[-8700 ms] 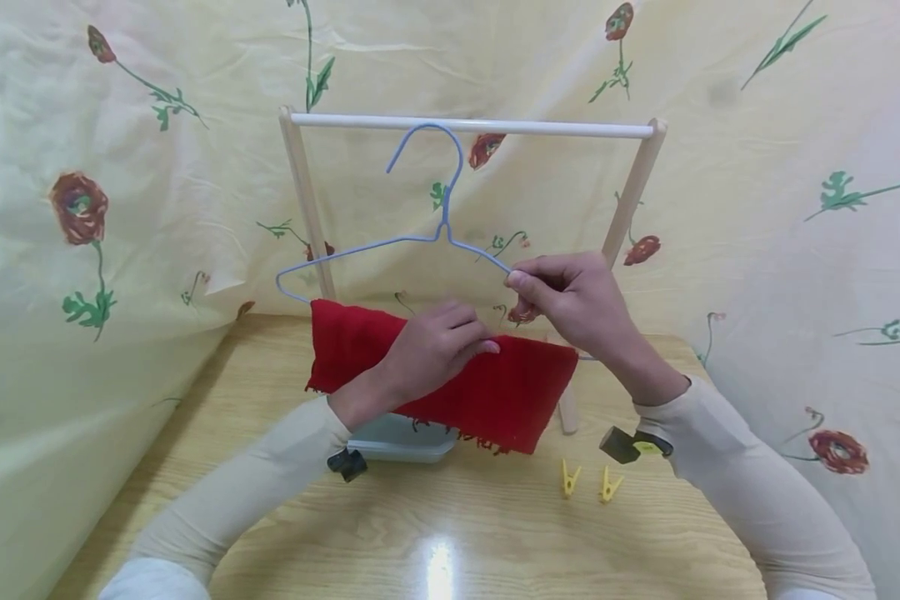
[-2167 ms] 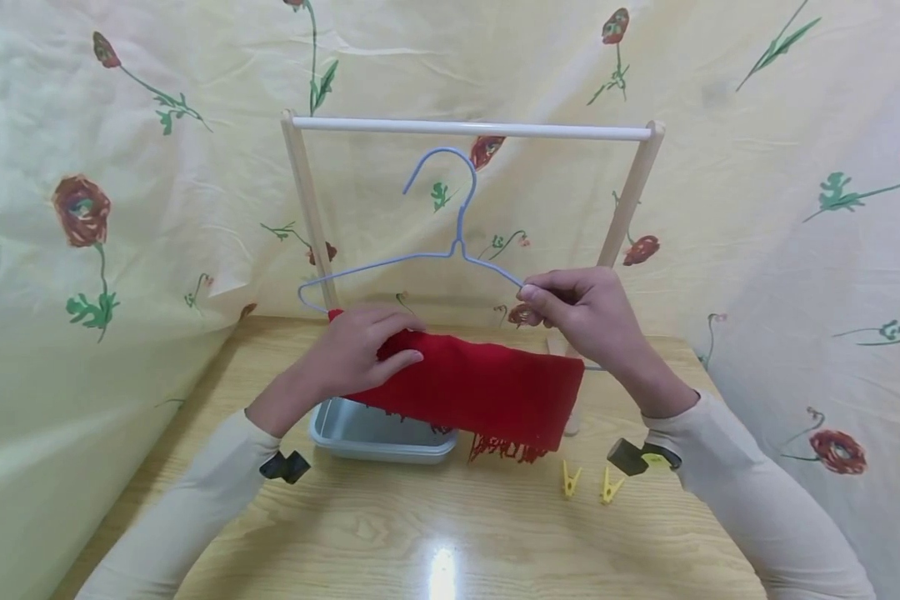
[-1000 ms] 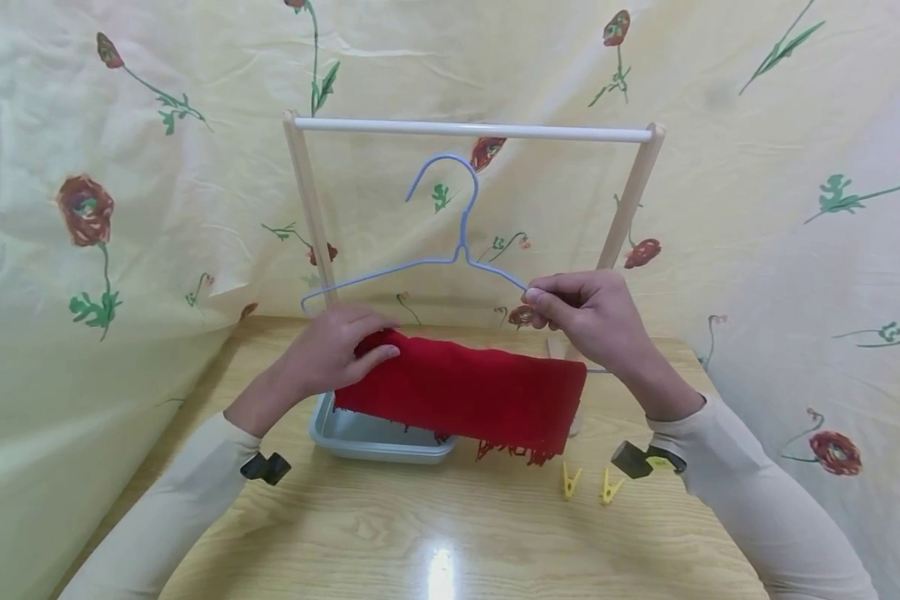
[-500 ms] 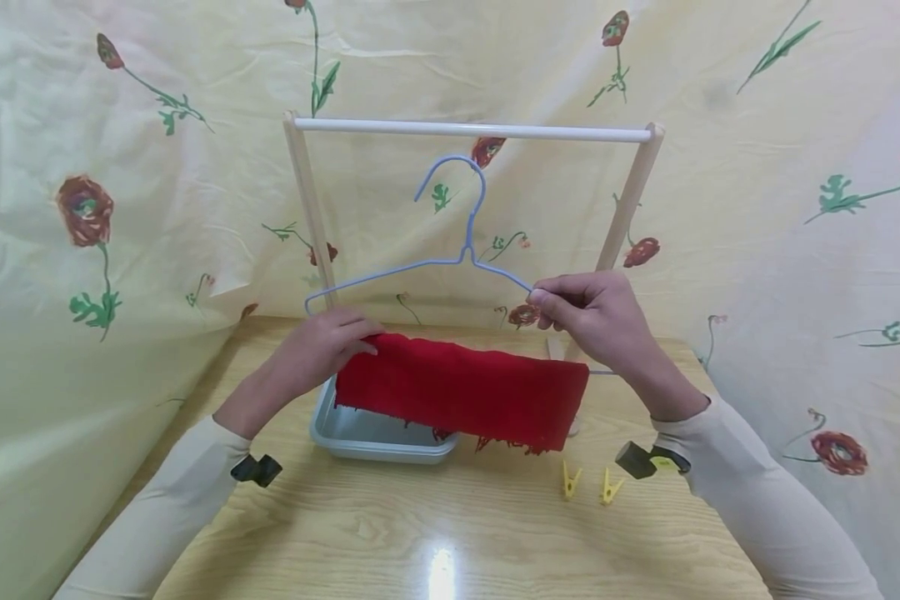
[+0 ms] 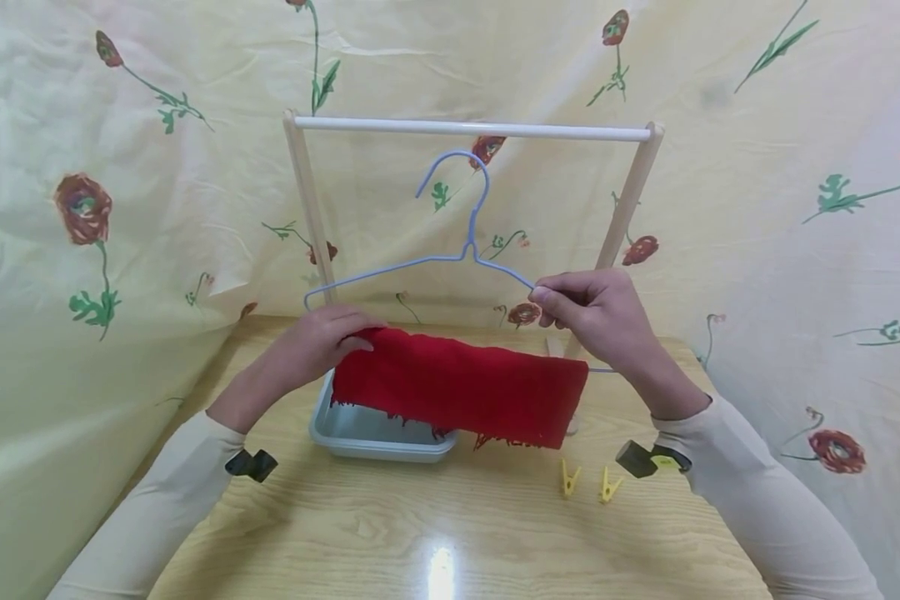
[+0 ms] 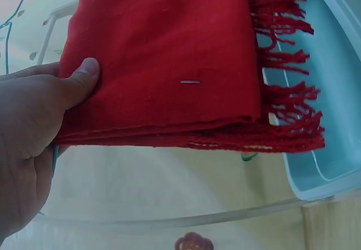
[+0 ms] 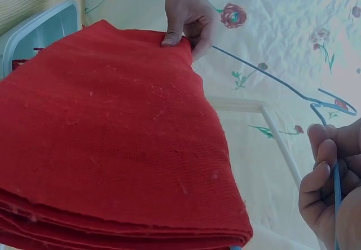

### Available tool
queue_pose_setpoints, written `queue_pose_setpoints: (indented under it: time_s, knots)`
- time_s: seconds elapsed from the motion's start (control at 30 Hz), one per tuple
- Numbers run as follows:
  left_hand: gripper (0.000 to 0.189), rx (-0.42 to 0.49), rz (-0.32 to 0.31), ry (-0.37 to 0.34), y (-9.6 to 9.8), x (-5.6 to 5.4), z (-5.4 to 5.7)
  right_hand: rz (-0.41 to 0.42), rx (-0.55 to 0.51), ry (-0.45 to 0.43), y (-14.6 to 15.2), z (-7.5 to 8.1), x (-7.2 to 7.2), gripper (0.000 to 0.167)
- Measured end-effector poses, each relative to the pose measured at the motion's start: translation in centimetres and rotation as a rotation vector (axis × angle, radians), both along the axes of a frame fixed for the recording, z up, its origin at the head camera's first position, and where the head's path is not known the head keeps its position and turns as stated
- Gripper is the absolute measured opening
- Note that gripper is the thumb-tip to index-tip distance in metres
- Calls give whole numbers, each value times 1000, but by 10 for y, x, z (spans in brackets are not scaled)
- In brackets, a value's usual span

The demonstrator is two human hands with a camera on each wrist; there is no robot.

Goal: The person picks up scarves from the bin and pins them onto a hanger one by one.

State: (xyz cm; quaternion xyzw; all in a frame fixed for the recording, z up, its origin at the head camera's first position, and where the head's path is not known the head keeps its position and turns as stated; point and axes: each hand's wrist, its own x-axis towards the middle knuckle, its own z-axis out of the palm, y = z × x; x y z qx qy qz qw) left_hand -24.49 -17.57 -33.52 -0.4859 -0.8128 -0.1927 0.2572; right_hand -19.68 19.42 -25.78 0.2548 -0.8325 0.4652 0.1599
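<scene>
A red fringed scarf, folded in layers, hangs over the lower bar of a blue wire hanger. My left hand grips the scarf's upper left corner; in the left wrist view the thumb of that hand presses on the cloth. With thumb and fingers, my right hand pinches the hanger's right shoulder. The right wrist view shows this hand with the wire running through its fingers, beside the scarf. Most of the lower bar is hidden under the cloth; its right end shows.
Behind the hanger stands a rack with a white crossbar and wooden legs. A pale blue tray sits on the wooden table beneath the scarf. Two yellow clothespins, one left and one right, lie at front right. Flowered cloth surrounds the table.
My left hand has gone from the scarf's middle to its left end. Hanger and scarf have shifted right and slightly down since the first frame; my right hand still pinches the hanger.
</scene>
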Motion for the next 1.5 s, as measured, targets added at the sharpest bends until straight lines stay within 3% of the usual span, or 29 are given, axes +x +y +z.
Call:
queue_pose_setpoints:
  time_s: [0.17, 0.37, 0.63, 0.83, 1.13, 1.5]
  knots:
    - [31, -33, 32, -26, 7, 3, 0, 8, -17, -13, -1, -1, -1, 14]
    - [37, -52, 83, 50, 32, 13, 0, 31, -36, 2, -2, -3, -1, 13]
    - [51, -63, 18, -26, 75, 26, 7, 58, -49, -2, -8, -3, -3, 13]
    - [48, -52, -29, -118, 98, 26, 14, 77, -41, -1, -11, -3, -4, 13]
    - [32, -113, 18, -254, 123, 22, 13, 70, -29, 3, -14, -4, -5, 14]
    - [28, -46, -52, -196, 131, 19, 7, 74, -34, 8, -15, -3, -5, 13]
